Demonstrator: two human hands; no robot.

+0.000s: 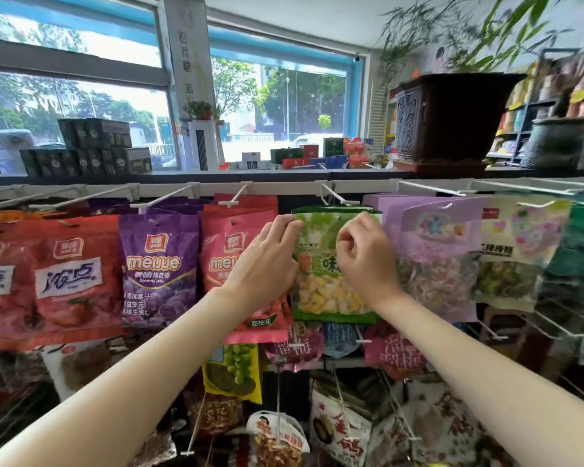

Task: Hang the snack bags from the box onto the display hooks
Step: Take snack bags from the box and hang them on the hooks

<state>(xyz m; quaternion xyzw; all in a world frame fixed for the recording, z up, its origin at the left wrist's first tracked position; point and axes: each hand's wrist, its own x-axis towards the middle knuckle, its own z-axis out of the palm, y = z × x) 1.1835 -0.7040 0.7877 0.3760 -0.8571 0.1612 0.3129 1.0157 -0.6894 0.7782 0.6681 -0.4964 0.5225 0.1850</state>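
- At the left end of the display rack, red snack bags [71, 281] hang from white hooks [169, 197], their fronts blurred.
- Just beside them hangs a purple jelly bag [159, 267], then a pink-red bag [230, 251] whose right side is hidden behind the left hand.
- The left hand [267, 261] reaches up with its fingertips curled onto the top left corner of the green snack bag [321, 264], pinching the sealed edge.
- The green snack bag sits upright between the two hands, near the middle of the rack's top rail, its top edge right under a white hook [338, 198]; whether the hole is already over the hook's tip I cannot tell.
- It looks light and soft, a thin crinkly film with loose pieces showing through the lower window, so it should sag and slip if held by the belly. The stiffer sealed strip at the top, either side of the hang hole, seems the best place to hold.
- The right hand [364, 261] has fingers bent tight on the bag's top right corner, gripping the same strip.
- Right of it hang pale purple bags [432, 251], then a cream and green bag [516, 254] toward the rack's right end.
- Lower rows of the rack carry more bags; the box is not in view.
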